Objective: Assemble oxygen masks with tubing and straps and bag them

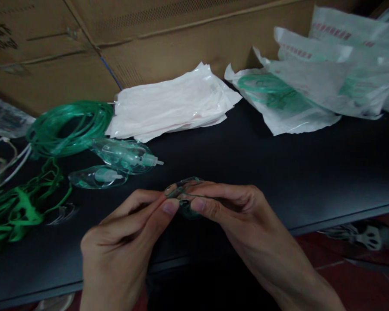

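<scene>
Both hands pinch a clear greenish oxygen mask above the near part of the black table. My left hand has thumb and fingers closed on the mask's left edge. On its right edge, my right hand grips with thumb and forefinger, the two thumbs almost meeting. Small dark detail shows between the thumbtips, too small to name. Much of the mask is hidden by the fingers. Left of the hands lie a clear mask with a white connector and a smaller clear mask.
At the left are a coil of green tubing, green elastic straps and white cords. White paper pouches lie behind. Pouches with green tubing are heaped at back right, before cardboard boxes. The black table's front edge is near.
</scene>
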Demonstrator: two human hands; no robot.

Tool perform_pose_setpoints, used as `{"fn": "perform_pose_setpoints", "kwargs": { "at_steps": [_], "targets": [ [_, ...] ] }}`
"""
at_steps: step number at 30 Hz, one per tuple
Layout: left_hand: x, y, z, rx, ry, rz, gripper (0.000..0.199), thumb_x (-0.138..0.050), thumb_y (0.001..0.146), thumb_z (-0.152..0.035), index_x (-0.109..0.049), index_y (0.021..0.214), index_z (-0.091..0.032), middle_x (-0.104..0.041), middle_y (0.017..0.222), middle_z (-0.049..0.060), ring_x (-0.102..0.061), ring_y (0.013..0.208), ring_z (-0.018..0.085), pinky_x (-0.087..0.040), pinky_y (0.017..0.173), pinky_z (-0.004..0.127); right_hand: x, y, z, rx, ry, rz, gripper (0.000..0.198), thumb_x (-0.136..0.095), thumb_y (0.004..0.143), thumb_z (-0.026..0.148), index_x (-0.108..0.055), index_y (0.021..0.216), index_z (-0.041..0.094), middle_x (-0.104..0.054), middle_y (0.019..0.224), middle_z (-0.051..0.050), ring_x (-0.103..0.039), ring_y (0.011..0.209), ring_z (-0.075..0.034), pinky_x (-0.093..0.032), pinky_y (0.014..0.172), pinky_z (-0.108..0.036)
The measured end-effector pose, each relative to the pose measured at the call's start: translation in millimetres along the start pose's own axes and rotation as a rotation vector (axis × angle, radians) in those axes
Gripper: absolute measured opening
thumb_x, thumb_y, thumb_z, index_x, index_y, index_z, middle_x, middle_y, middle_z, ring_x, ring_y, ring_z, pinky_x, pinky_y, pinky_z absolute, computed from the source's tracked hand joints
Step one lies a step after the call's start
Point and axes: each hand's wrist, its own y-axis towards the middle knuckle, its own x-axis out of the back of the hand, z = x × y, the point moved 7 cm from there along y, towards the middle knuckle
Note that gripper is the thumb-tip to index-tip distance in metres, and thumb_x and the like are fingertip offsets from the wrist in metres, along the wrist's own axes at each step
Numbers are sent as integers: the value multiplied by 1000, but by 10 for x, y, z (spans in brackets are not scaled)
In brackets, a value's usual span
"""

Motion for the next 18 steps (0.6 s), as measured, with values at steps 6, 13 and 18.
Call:
{"fn": "perform_pose_setpoints", "kwargs": {
  "at_steps": [6,13,18],
  "targets": [
    [4,22,66,45,-71,7,12,-85,80,-23,-86,85,-34,-80,85,-5,-75,80,12,-61,72,14,18,11,-42,-54,77,27,9,-79,89,22,-86,93,26,-83,98,-1,-72,104,-20,-52,96,-31],
    [17,26,18,21,-44,-20,15,-84,79,-23,-85,86,-36,-84,91,-6,-79,84,14,-63,78,17,43,-6,-15,-6,-47,-20,9,-76,92,31,-79,89,24,-77,90,1,-67,93,-16,-48,87,-27],
    [68,4,-28,-63,74,49,15,-81,84,-26,-85,94,-37,-84,99,-3,-80,90,19,-66,79,23,-25,-27,53,44,-97,24,11,-76,92,35,-81,87,25,-78,92,0,-68,97,-17,-49,91,-27]
  ]
}}
